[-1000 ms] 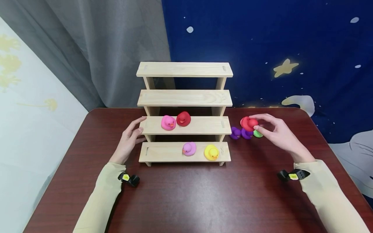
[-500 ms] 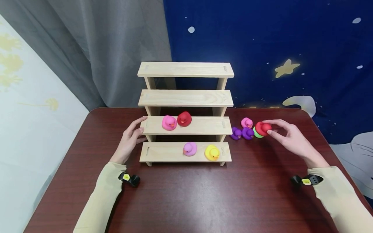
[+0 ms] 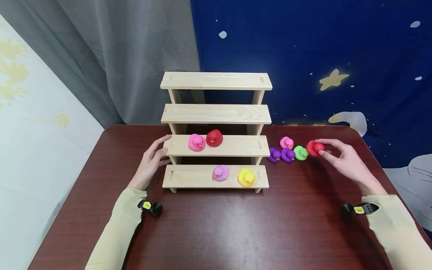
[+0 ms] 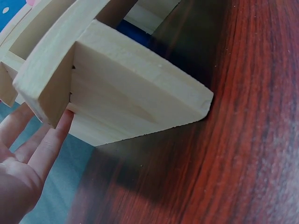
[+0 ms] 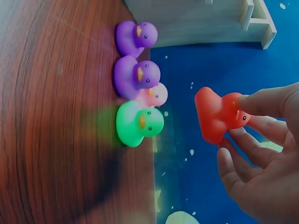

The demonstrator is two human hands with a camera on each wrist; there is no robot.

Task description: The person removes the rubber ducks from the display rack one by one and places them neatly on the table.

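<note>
My right hand (image 3: 351, 163) pinches a red rubber duck (image 3: 314, 148) by its head, held above the table right of a small group. That group has a green duck (image 3: 300, 153), two purple ducks (image 3: 288, 155) and a pink duck (image 5: 158, 94) behind. With fingers extended, my left hand (image 3: 148, 165) touches the left end of a stepped wooden shelf (image 3: 236, 145); in the left wrist view its fingers (image 4: 51, 144) lie by the side panel. On that shelf's second step from the bottom sit a pink duck (image 3: 197, 142) and a darker red duck (image 3: 214, 138).
The lowest step carries a lilac duck (image 3: 221, 173) and a yellow duck (image 3: 246, 177). Two more steps rise above, the top one (image 3: 216, 80) highest. The stand is on a dark wooden table (image 3: 216, 225), with a grey curtain (image 3: 135, 56) and a blue starry cloth behind.
My right hand has carried the red duck rightward, from over the pink duck, past the green one, uncovering both. My left hand stays at the shelf's end.
</note>
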